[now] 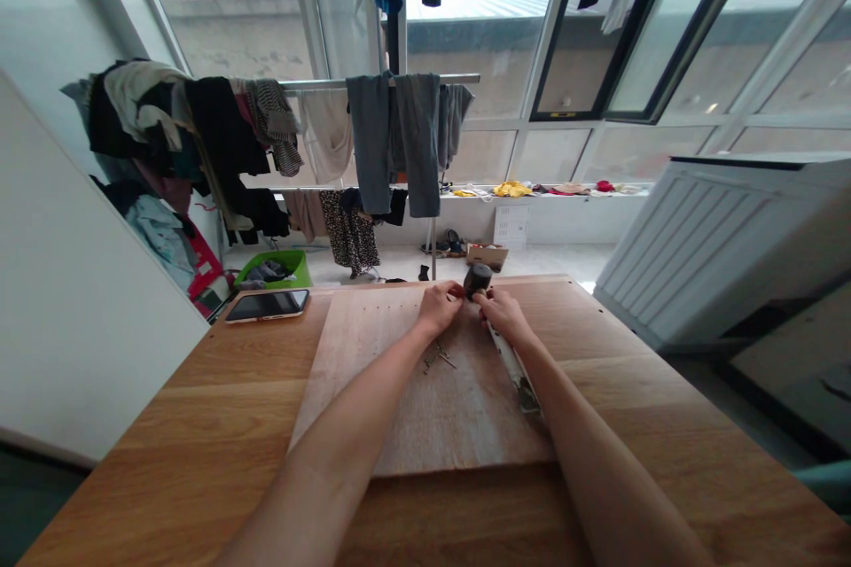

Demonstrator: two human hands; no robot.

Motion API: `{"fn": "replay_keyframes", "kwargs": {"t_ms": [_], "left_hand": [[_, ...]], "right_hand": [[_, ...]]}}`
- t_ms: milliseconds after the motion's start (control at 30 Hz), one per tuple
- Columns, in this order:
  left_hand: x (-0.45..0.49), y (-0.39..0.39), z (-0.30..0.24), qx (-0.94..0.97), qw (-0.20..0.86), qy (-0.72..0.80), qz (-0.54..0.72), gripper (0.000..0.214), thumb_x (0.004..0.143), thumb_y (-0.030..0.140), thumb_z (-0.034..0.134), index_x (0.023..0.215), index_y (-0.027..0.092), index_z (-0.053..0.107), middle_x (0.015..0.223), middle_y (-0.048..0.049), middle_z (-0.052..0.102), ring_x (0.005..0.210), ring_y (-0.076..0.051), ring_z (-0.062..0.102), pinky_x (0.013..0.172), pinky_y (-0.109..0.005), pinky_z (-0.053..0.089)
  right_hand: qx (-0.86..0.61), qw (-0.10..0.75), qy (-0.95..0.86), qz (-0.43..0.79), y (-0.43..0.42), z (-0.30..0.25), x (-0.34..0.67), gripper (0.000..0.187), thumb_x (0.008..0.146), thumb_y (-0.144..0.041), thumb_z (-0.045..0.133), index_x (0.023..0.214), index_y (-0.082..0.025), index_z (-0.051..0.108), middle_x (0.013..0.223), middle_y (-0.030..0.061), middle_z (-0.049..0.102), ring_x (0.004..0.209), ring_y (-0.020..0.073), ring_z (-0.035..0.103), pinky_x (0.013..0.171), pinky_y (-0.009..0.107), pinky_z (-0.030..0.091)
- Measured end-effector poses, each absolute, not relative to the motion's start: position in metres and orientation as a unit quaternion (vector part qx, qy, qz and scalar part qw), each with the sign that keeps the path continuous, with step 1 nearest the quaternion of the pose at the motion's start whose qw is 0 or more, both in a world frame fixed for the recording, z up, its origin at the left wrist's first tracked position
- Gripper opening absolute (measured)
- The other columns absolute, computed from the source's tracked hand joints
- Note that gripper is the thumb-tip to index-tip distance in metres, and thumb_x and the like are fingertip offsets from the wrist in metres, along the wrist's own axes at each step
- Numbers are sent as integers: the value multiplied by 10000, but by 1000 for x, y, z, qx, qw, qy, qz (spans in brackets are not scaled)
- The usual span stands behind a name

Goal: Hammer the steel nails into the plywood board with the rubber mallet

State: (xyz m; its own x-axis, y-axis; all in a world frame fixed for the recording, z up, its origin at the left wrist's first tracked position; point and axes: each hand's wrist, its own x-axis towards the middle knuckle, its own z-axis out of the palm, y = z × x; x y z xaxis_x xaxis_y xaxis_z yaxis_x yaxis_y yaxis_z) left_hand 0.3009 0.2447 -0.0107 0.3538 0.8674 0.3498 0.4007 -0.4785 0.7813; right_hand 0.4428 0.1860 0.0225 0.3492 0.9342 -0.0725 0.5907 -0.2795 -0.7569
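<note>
Nails [444, 359] obstruct the board [465, 425]; rightward, the table [638, 390] lies open.

The board [465, 430] looks matt wood, the table [192, 412] smoother wood, the nails [440, 357] metal.

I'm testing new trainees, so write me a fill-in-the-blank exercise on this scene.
The right grip holds a hammer with a ____ head.
Loose nails lie on the pale ____, not directly on the table.
The phone lies to the ____ of the nails.
The basket with cloth inside is ____.
Missing words: black; board; left; green.
</note>
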Motion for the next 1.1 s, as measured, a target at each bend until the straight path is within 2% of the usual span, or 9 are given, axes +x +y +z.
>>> {"fn": "replay_keyframes", "kwargs": {"t_ms": [133, 467, 667, 900, 1100], "left_hand": [[300, 244, -11, 759, 305, 421, 391, 152, 812, 106, 712, 943, 182, 726, 868, -27, 795, 719, -142, 712, 741, -242, 556], [304, 247, -18, 740, 305, 438, 409, 235, 782, 90, 742, 981, 196, 676, 852, -7, 790, 666, -116, 673, 699, -227, 523], [304, 247, -20, 736, 308, 436, 416, 311, 790, 94, 744, 1066, 195, 642, 876, -7, 795, 658, -110, 667, 668, -213, 504], [304, 245, -17, 735, 314, 436, 414, 286, 786, 74, 734, 1030, 194, 642, 859, -17, 798, 671, -122, 691, 655, -217, 501], [304, 246, -18, 733, 315, 437, 416, 287, 790, 96, 742, 1037, 206, 645, 871, -6, 800, 654, -117, 682, 678, -226, 516]], "right_hand": [[-744, 345, -496, 285, 186, 27, 444, 259, 898, -244, 559, 654, -167, 601, 497, -6, 594, 429, 107, 569, 465, 189, 400], [-673, 424, -486, 362, 184, 55, 445, 213, 949, -308, 499, 791, -177, 556, 503, -32, 545, 382, 102, 521, 405, 194, 382], [-652, 414, -500, 391, 181, 57, 440, 216, 939, -267, 511, 742, -180, 532, 459, -46, 504, 356, 106, 509, 373, 199, 367], [-673, 383, -502, 386, 177, 51, 434, 190, 896, -214, 576, 715, -171, 541, 461, -43, 523, 345, 107, 524, 366, 194, 367], [-682, 382, -495, 379, 177, 57, 432, 193, 919, -228, 542, 733, -177, 537, 484, -50, 522, 339, 94, 510, 364, 192, 369]]}}
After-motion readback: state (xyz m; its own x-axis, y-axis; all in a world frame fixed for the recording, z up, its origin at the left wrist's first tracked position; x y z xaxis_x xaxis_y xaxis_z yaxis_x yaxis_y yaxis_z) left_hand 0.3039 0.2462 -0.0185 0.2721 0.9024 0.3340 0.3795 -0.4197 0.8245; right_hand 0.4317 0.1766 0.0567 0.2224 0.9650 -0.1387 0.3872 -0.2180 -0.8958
